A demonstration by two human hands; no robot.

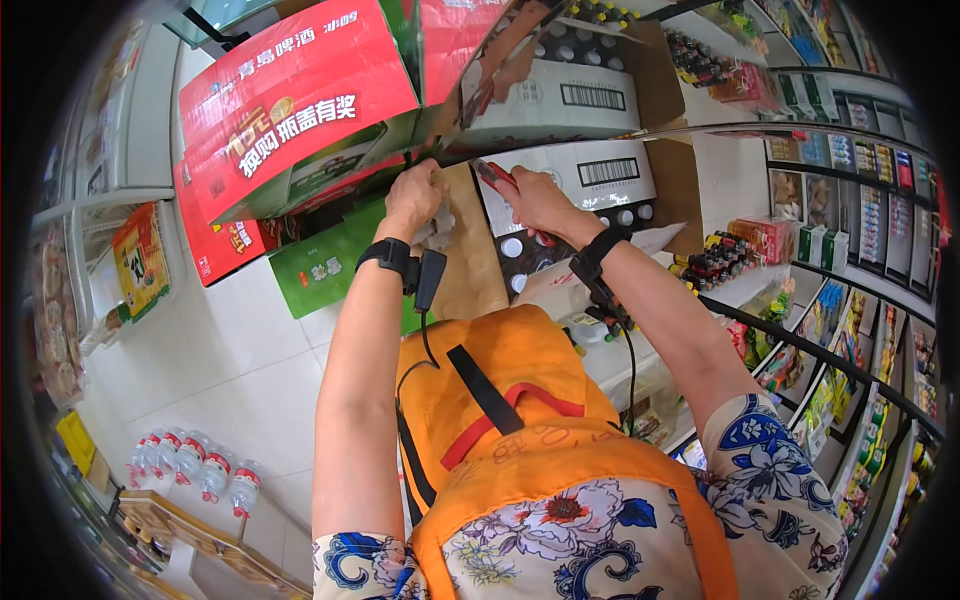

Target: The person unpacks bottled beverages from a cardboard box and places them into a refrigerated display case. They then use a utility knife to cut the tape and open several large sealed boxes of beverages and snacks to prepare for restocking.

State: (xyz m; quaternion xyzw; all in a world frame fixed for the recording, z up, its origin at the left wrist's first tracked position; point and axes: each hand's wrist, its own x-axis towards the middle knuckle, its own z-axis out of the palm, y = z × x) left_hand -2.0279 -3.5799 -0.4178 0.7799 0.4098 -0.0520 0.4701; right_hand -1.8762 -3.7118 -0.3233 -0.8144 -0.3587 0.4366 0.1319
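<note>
My right hand (546,202) grips a red-handled tool (496,178), perhaps scissors or a cutter, over the white top of a cardboard carton (577,171). White-capped bottles (513,247) show inside the carton's opened part, below that hand. A brown cardboard flap (469,262) stretches from the carton towards my orange apron. At the flap's upper left corner is my left hand (414,201), its fingers bent at the cardboard edge; crumpled pale material (439,227) lies beside it. What its fingertips hold is hidden.
Red beer cartons (300,90) are stacked at upper left, with a green carton (319,262) beneath. A mirror-like panel (555,90) rises behind the bottle carton. Stocked shelves (825,360) line the right. Large plastic bottles (191,454) stand at lower left. Black cables hang from both wrists.
</note>
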